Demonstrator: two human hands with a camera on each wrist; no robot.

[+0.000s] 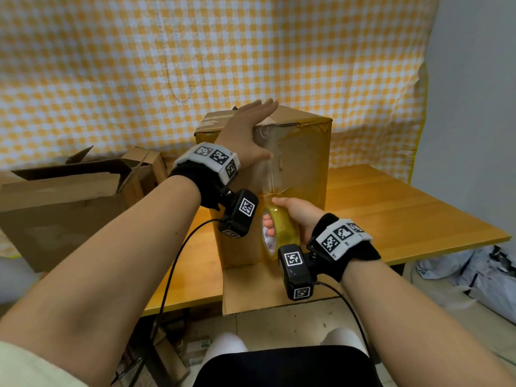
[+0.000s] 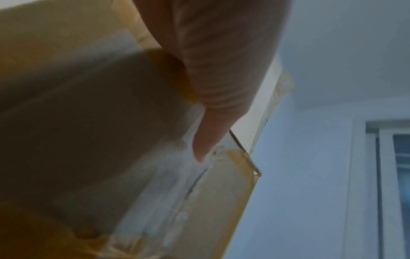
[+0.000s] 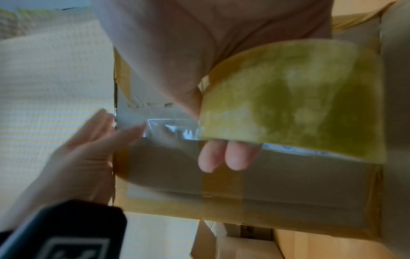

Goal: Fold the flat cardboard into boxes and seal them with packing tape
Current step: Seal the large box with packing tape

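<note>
A tall brown cardboard box (image 1: 304, 163) stands on the wooden table (image 1: 405, 213), one flap lying flat toward me. My left hand (image 1: 248, 127) lies flat with straight fingers over the box's upper edge, pressing the clear tape (image 1: 269, 163) there. From that edge a strip of tape runs down the front face to the yellowish tape roll (image 1: 279, 230). My right hand (image 1: 293, 216) grips the roll, fingers through its core. In the right wrist view the roll (image 3: 292, 98) fills the upper right, with the left hand (image 3: 88, 154) flat against the box (image 3: 266, 184). The left wrist view shows the box (image 2: 88, 122) under my thumb (image 2: 206, 136).
An open, crumpled cardboard box (image 1: 64, 202) lies at the left of the table. A yellow checked cloth (image 1: 195, 51) hangs behind. Grey bags (image 1: 474, 277) sit on the floor at the right. Bare tabletop lies right of the box.
</note>
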